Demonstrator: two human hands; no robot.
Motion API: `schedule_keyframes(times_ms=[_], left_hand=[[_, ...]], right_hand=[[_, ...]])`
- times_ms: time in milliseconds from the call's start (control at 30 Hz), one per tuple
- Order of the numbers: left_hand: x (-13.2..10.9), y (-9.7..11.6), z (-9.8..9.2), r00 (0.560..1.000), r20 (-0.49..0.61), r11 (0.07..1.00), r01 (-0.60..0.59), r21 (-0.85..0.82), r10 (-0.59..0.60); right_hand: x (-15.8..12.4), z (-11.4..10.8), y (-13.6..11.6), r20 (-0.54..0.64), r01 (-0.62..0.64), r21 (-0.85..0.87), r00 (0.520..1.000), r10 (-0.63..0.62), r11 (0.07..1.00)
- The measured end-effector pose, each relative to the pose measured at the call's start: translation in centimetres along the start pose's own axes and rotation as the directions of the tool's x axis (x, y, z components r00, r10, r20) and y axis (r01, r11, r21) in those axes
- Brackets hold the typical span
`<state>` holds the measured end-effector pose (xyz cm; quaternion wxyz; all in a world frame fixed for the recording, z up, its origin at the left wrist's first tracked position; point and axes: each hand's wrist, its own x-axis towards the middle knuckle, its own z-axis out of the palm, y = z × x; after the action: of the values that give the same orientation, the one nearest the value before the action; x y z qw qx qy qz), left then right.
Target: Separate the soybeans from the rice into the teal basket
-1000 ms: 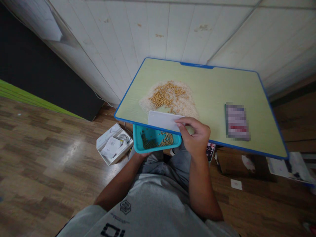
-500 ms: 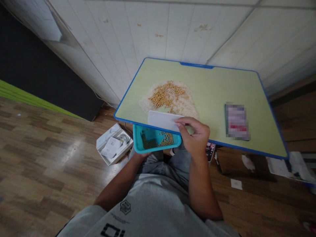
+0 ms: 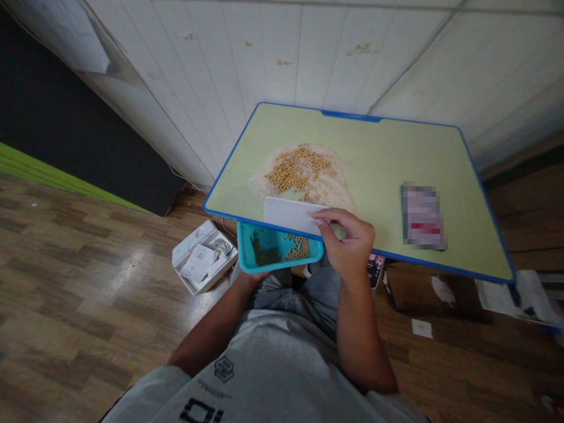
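Note:
My right hand (image 3: 350, 238) is closed on the right end of a flat white scraper (image 3: 291, 215), pinched between thumb and fingers. The scraper stands along the near edge of a pale green table (image 3: 388, 153) with a blue rim. Just beyond it lies a spread of white rice (image 3: 330, 189) with yellow soybeans (image 3: 286, 170) heaped on top. Below the table edge, my left hand (image 3: 259, 275) supports a turquoise tray (image 3: 282, 267) from underneath; most of its fingers are hidden. Soybeans lie inside the tray, at its left and right.
A phone-shaped object (image 3: 423, 217), blurred out, rests on the table's right side. On the wooden floor at left stands an open white box (image 3: 205, 258) with papers and a cable. A brown carton (image 3: 414, 291) sits under the table at right. A white panelled wall (image 3: 273, 53) backs the table.

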<state>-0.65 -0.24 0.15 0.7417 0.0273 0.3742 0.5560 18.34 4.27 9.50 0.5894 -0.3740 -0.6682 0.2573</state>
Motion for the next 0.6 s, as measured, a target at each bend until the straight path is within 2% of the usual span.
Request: schedule_keyframes(times_ms=[133,300,467,600], left_hand=[[0.3,0.0,-0.5,0.999,0.042,1.0,-0.004,-0.007,0.004],[0.6,-0.3,-1.1,1.0,0.025,1.0,-0.001,-0.006,0.001],[0.9,-0.5,-1.9,0.996,0.086,1.0,-0.003,-0.012,0.004],[1.0,-0.5,-2.3,0.998,0.07,1.0,-0.006,-0.004,0.007]], right_hand=[[-0.1,0.0,0.0,0.001,-0.01,-0.008,1.0,0.01,1.0],[0.0,-0.1,0.0,0.004,-0.005,-0.006,1.0,0.005,1.0],[0.0,0.0,0.0,0.007,-0.018,-0.018,1.0,0.018,1.0],[-0.1,-0.1,0.1,0.011,-0.022,-0.016,1.0,0.022,1.0]])
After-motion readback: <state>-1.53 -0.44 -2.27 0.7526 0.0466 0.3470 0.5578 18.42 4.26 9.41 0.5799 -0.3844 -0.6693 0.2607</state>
